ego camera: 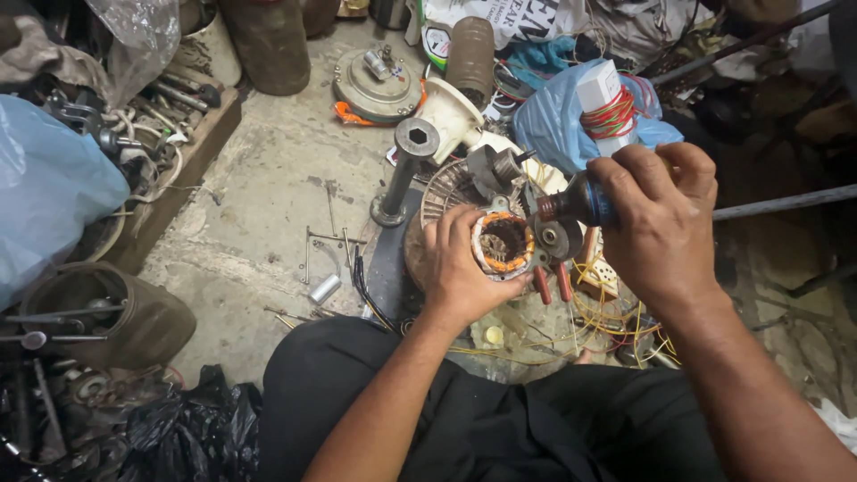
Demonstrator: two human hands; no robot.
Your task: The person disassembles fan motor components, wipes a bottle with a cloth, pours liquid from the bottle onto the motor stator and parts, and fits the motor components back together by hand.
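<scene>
Stator (503, 243) in left hand (460, 268) — right hand (661, 223) holds bottle (580, 202).

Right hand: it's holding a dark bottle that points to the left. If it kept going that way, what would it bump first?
Probably the round motor winding with copper coils, held by the left hand. The right hand aims its dark bottle at it, though depth is hard to judge.

Bare concrete floor (268, 192) left of the steel post (403, 170) offers passage; yellow wire tangle (616, 326) obstructs the right.
</scene>
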